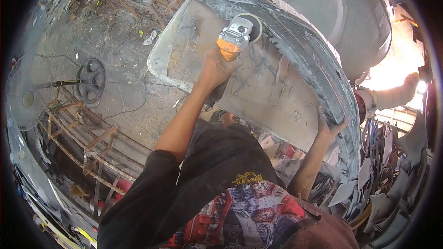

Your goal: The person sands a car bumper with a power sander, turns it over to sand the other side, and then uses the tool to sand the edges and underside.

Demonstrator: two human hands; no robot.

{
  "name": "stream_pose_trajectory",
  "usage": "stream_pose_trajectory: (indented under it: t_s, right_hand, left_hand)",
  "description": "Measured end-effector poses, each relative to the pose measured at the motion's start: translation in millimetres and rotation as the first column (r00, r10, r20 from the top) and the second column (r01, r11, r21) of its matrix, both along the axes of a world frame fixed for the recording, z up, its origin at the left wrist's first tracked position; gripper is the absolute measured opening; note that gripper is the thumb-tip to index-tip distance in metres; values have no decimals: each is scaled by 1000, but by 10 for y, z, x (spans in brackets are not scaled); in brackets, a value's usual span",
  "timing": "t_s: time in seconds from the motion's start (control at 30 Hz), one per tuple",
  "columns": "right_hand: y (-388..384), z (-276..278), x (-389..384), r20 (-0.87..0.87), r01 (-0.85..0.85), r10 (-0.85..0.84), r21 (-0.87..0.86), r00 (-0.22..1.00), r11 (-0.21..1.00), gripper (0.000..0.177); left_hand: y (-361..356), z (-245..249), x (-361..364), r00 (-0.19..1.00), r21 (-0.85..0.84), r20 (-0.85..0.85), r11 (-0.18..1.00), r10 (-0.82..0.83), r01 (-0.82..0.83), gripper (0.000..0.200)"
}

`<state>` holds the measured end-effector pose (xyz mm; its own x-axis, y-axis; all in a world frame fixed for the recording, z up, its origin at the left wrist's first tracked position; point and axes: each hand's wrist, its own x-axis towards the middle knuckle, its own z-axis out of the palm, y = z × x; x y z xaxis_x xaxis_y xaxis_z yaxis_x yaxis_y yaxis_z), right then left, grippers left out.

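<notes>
My left hand (217, 69) is wrapped round the body of an orange and grey angle grinder (234, 39). Its round pale disc (255, 26) meets the inner edge of a long, curved grey car bumper (295, 30), which is dusty and streaked with white. Lower down on the right, my right hand (328, 127) grips the bumper's edge, some of its fingers hidden behind it. Under the bumper lies a flat, worn board (207, 37) with a pale rim.
A standing fan (28, 99) with a black round base (92, 80) is on the left, near a rusty metal frame (87, 145). Cords run over the dirty floor (124, 97). At right are a pile of grey scraps (369, 175), a wrapped duct (392, 93) and a big grey moulded shell (350, 9).
</notes>
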<state>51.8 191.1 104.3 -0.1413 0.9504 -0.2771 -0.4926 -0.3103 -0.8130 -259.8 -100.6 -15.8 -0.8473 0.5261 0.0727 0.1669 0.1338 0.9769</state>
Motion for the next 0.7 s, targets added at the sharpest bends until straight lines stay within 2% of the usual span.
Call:
stream_pose_trajectory:
  t_s: [0.07,0.13,0.27,0.43,0.47,0.53,0.7]
  right_hand:
    - [-27,22,-55,-17,-28,28,1,999,1000,85]
    - [-81,95,-87,-13,-3,3,-29,1000,1000,85]
    - [-124,124,-126,27,47,-47,-17,999,999,84]
    - [-56,106,-76,-37,3,-5,-52,999,999,82]
    - [-43,105,-73,-36,3,-5,-52,999,999,82]
    - [-25,104,-58,-45,38,-43,-98,998,994,83]
    - [-102,139,-116,3,60,-60,-75,998,995,83]
  left_hand:
    - [8,92,-17,1000,-24,-18,1000,10,-11,56]
    - [34,180,-14,999,-1,27,999,36,-36,56]
    - [19,182,-44,1000,34,11,999,7,-8,50]
    - [-3,392,41,1000,-66,-13,998,-23,22,50]
    - [10,392,63,1000,-66,-13,998,-23,22,50]
    - [39,360,101,994,53,102,998,-44,39,48]
    - [24,176,-9,997,20,53,999,-51,50,47]
